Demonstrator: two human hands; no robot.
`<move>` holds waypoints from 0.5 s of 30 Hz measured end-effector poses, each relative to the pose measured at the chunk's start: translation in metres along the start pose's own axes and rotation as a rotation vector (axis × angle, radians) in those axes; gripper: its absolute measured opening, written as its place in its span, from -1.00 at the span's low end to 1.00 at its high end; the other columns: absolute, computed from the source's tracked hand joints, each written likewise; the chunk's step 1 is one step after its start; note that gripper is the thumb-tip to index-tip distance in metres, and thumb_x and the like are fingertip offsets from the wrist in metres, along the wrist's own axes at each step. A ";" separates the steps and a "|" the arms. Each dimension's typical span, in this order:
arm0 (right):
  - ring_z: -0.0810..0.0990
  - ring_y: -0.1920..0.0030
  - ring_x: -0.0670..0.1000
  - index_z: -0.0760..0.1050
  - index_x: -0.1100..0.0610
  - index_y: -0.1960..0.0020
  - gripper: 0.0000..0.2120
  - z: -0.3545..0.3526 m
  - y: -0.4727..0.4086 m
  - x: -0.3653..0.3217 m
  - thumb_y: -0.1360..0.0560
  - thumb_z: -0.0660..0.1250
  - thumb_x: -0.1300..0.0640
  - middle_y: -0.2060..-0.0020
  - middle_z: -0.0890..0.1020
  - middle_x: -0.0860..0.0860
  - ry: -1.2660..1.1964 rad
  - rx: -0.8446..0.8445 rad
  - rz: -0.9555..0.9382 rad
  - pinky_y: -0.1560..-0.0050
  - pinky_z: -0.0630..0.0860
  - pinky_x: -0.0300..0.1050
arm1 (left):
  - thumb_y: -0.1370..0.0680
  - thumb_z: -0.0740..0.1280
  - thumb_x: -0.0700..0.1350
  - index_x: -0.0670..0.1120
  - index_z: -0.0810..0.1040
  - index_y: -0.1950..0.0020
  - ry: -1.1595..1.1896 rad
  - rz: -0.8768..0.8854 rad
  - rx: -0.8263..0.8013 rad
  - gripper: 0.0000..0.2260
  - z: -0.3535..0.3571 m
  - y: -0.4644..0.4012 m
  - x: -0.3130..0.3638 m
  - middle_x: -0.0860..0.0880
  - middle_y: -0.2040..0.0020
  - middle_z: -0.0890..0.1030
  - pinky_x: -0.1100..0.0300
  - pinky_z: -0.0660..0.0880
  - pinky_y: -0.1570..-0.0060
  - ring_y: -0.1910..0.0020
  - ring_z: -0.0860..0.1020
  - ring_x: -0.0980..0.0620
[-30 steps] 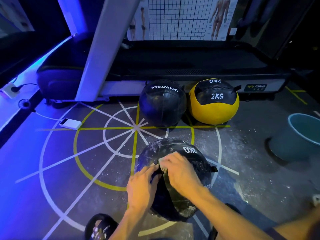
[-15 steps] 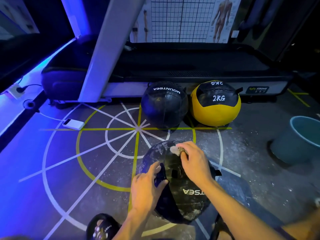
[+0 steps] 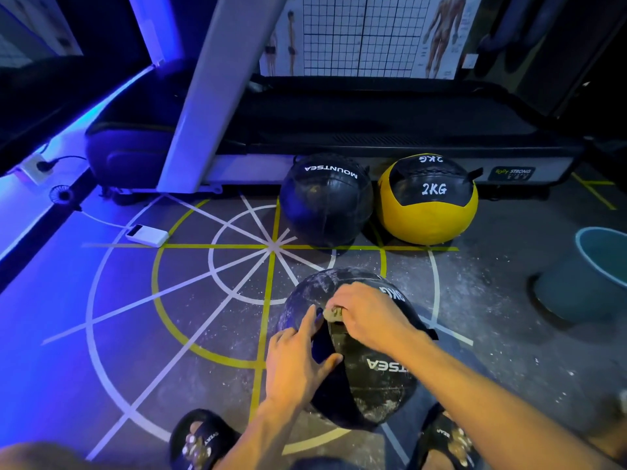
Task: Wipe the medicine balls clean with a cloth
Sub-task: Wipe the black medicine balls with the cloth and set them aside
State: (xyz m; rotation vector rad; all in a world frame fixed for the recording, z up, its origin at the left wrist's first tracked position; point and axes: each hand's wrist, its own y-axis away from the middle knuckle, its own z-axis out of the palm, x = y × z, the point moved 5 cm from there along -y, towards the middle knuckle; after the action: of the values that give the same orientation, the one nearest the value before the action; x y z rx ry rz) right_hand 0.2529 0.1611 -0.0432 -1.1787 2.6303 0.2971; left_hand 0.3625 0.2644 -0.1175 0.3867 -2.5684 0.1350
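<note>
A: We're down at floor level, and the near black medicine ball (image 3: 359, 364) sits on the floor (image 3: 135, 334) right between the person's sandalled feet, on the painted yellow and white rings.

B: Right hand (image 3: 369, 317) is on top of it, fingers curled around a small wadded cloth (image 3: 334, 313), pressing it onto the upper panel. Only a scrap of the cloth shows past the knuckles.

A: And the left hand (image 3: 298, 361)?

B: Spread on the ball's left flank, fingers mostly straight, forefinger reaching up toward the cloth, thumb splayed across the dark panel. It's bracing, not gripping.

A: Sensible, I'd say. A round ball wants to roll under a sideways rub, so a flat steadying palm opposite the wiping hand looks like the right hold.

B: Agreed. The skin looks like smooth leatherette, probably slick, and there's pale dust streaked across the top and caked low on the near side. My guess is it's heavy enough to stay put under light pressure, but turning it to reach the underside will likely need both hands cupping the sides.

A: The other two?

B: A second black ball (image 3: 325, 201) and a yellow 2KG ball (image 3: 427, 205) sit touching side by side against the treadmill base (image 3: 373, 130), well apart from the hands. A teal bucket (image 3: 597, 262) stands off to the right.
</note>
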 end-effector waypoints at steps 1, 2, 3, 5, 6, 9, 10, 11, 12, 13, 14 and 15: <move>0.57 -0.11 0.03 0.63 -0.07 -0.14 -0.74 0.003 -0.001 -0.003 -0.60 0.27 0.22 -0.08 0.61 -0.05 0.007 0.001 0.011 -0.17 0.57 0.05 | -0.48 0.37 0.39 0.13 0.01 -0.66 0.008 -0.008 -0.022 -0.10 0.001 -0.001 -0.002 0.16 -0.38 0.56 0.15 0.29 -0.34 -0.30 0.49 0.05; 0.58 -0.09 0.05 0.63 -0.04 -0.11 -0.76 0.010 0.003 -0.007 -0.58 0.30 0.23 -0.06 0.60 -0.03 0.031 -0.032 -0.008 -0.15 0.59 0.05 | -0.46 0.37 0.42 0.13 -0.01 -0.67 0.024 -0.012 -0.037 -0.07 0.002 -0.003 -0.004 0.13 -0.37 0.56 0.15 0.30 -0.33 -0.29 0.46 0.04; 0.58 -0.05 0.06 0.62 -0.02 -0.05 -0.82 0.018 0.010 -0.011 -0.57 0.33 0.22 -0.01 0.58 -0.01 0.056 -0.085 -0.047 -0.12 0.60 0.06 | -0.44 0.37 0.43 0.12 -0.01 -0.67 0.044 -0.011 -0.057 -0.04 0.004 -0.004 -0.006 0.14 -0.41 0.52 0.15 0.30 -0.33 -0.31 0.43 0.05; 0.57 0.02 0.06 0.62 -0.02 0.04 -0.89 0.027 0.029 -0.015 -0.57 0.32 0.14 0.06 0.55 -0.03 0.094 -0.208 -0.144 -0.07 0.59 0.05 | -0.43 0.41 0.42 0.08 0.01 -0.69 0.087 -0.001 -0.085 -0.01 0.006 -0.005 -0.008 0.19 -0.51 0.42 0.14 0.28 -0.37 -0.37 0.36 0.06; 0.57 0.02 0.06 0.64 -0.02 0.02 -0.86 0.025 0.036 -0.015 -0.58 0.29 0.10 0.06 0.57 -0.04 0.120 -0.267 -0.182 -0.08 0.58 0.06 | -0.43 0.44 0.38 0.08 0.03 -0.69 0.101 -0.001 -0.093 -0.01 0.007 -0.005 -0.008 0.18 -0.50 0.41 0.15 0.29 -0.37 -0.38 0.35 0.06; 0.57 0.04 0.05 0.64 -0.01 0.09 -0.80 0.003 0.035 -0.003 -0.55 0.24 0.12 0.12 0.64 -0.08 0.113 -0.312 -0.146 -0.06 0.58 0.07 | -0.43 0.51 0.28 0.13 0.03 -0.68 0.111 0.003 -0.099 -0.03 0.008 -0.003 -0.007 0.08 -0.41 0.46 0.18 0.30 -0.35 -0.34 0.33 0.07; 0.56 0.02 0.00 0.63 -0.02 0.10 -0.79 -0.007 0.027 0.001 -0.56 0.23 0.13 0.12 0.64 -0.12 0.073 -0.230 -0.109 -0.07 0.58 0.05 | -0.43 0.53 0.25 0.13 0.01 -0.68 0.122 0.003 -0.115 -0.02 0.008 -0.005 -0.007 0.09 -0.42 0.46 0.18 0.29 -0.37 -0.34 0.32 0.07; 0.53 -0.02 -0.05 0.62 -0.04 0.08 -0.79 -0.016 0.020 0.004 -0.59 0.23 0.12 0.08 0.64 -0.15 0.025 -0.107 -0.064 -0.11 0.56 0.00 | -0.44 0.53 0.22 0.11 -0.01 -0.68 0.139 0.006 -0.140 -0.01 0.009 -0.006 -0.007 0.12 -0.46 0.44 0.18 0.27 -0.38 -0.33 0.31 0.08; 0.50 -0.06 -0.08 0.61 -0.06 0.04 -0.79 -0.021 0.015 0.006 -0.62 0.23 0.12 0.03 0.63 -0.17 -0.025 0.015 -0.017 -0.16 0.53 -0.05 | -0.45 0.53 0.19 0.09 -0.05 -0.68 0.155 0.013 -0.151 0.01 0.010 -0.008 -0.006 0.17 -0.51 0.40 0.19 0.24 -0.38 -0.33 0.30 0.09; 0.47 -0.09 -0.09 0.60 -0.07 0.03 -0.79 -0.019 0.010 0.007 -0.63 0.22 0.14 -0.01 0.62 -0.17 -0.054 0.086 0.029 -0.19 0.51 -0.07 | -0.46 0.53 0.16 0.08 -0.09 -0.69 0.171 0.014 -0.153 0.02 0.008 -0.009 -0.005 0.20 -0.53 0.37 0.20 0.23 -0.36 -0.33 0.30 0.09; 0.46 -0.09 -0.07 0.57 -0.07 0.05 -0.77 -0.015 0.008 0.003 -0.63 0.21 0.18 -0.02 0.61 -0.16 -0.054 0.090 0.047 -0.19 0.50 -0.06 | -0.46 0.53 0.12 0.07 -0.11 -0.69 0.186 0.009 -0.157 0.02 0.007 -0.010 -0.005 0.19 -0.53 0.38 0.21 0.21 -0.33 -0.34 0.31 0.06; 0.46 -0.07 -0.05 0.52 -0.09 0.08 -0.75 -0.004 0.007 -0.003 -0.61 0.20 0.23 0.00 0.60 -0.14 -0.029 0.044 0.035 -0.19 0.51 -0.03 | -0.47 0.53 0.06 0.05 -0.11 -0.69 0.199 0.001 -0.162 0.01 0.005 -0.010 -0.005 0.15 -0.52 0.42 0.21 0.20 -0.32 -0.37 0.32 0.02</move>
State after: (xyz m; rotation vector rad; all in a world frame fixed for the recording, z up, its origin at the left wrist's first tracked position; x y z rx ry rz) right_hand 0.2486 0.1668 -0.0376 -1.1076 2.6214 0.2597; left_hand 0.3671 0.2549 -0.1246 0.2953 -2.3633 -0.0332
